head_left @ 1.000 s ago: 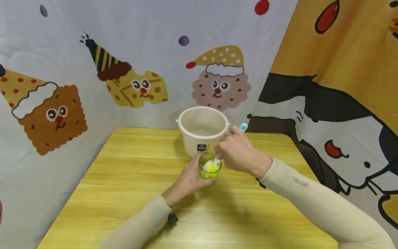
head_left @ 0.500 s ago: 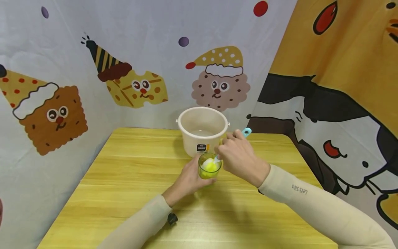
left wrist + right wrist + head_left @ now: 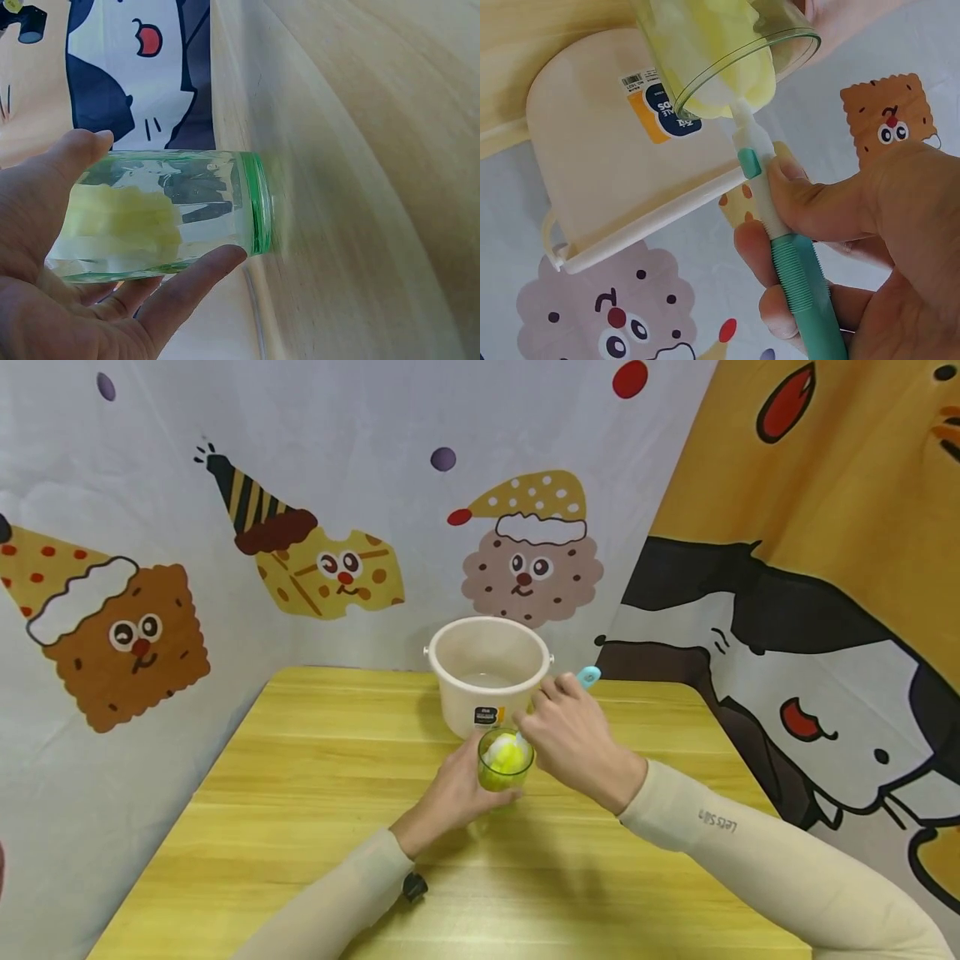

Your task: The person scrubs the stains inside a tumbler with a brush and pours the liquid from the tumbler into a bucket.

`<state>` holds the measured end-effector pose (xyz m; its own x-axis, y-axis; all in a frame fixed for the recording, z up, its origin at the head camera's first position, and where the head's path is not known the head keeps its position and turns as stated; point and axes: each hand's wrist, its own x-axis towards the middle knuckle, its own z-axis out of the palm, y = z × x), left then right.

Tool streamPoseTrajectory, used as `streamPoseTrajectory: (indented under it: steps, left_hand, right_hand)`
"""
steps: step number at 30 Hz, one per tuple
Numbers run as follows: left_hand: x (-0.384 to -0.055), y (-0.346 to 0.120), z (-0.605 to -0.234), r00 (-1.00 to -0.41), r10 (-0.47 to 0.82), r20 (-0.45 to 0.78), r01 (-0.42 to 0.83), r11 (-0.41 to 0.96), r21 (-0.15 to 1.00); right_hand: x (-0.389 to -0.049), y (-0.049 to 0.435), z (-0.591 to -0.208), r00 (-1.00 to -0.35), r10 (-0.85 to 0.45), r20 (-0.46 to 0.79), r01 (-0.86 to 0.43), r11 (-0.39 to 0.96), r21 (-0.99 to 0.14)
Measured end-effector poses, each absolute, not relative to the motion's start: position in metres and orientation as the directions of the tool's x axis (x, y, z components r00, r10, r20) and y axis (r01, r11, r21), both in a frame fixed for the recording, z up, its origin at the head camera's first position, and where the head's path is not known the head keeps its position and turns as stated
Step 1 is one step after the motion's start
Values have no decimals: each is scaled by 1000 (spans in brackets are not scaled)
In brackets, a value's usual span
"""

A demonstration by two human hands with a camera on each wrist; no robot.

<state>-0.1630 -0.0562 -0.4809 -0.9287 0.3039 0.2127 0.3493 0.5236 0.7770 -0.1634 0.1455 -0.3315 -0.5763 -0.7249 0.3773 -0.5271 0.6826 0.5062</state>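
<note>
My left hand [image 3: 456, 783] grips a clear green-tinted glass [image 3: 214, 187] upright over the table, its thumb and fingers around the sides. Inside the glass sits the yellow and white sponge head [image 3: 504, 753] of a bottle brush. My right hand [image 3: 576, 733] holds that brush by its teal and white handle [image 3: 810, 281], with the thumb pressed along it near the neck. The handle slants out of the glass rim, and its light blue end [image 3: 589, 677] shows beyond the knuckles in the head view. In the left wrist view, the glass base is close above the wood.
A cream bucket [image 3: 487, 689] with a label stands just behind the glass, near the far edge of the wooden table [image 3: 322, 777]. Cloth with cartoon prints [image 3: 360, 460] hangs behind the table and at both sides.
My right hand has shifted slightly left, and the brush handle's end has swung out and back. The sponge head has moved and turned inside the glass. My left hand stays in place.
</note>
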Motion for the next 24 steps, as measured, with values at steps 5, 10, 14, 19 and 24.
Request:
streamPoseTrajectory:
  steps: [5,10,14,19,24]
  left_hand:
    - [-163,-57,-480,-925,306,226,362,521,773]
    - [-164,-56,-481,-921,311,235,373,531,761]
    - [-164,-56,-481,-925,309,222,363,539,761]
    - [-163,-56,-479,-926,305,224,361,534,765]
    - [-163,-55,-478,-922,307,235,370,528,764]
  right_hand:
    - [-164,145,-332,-550,-749,370,-522,654,547]
    - [-165,144,-328,-545,-770,333,-519,621,587]
    - [-168,144,-325,-516,-805,292,-523,566,637]
    - [-172,143,-321,-455,-858,236,-532,475,701]
    - [-172,143,-317,-417,-888,194,-526,409,746]
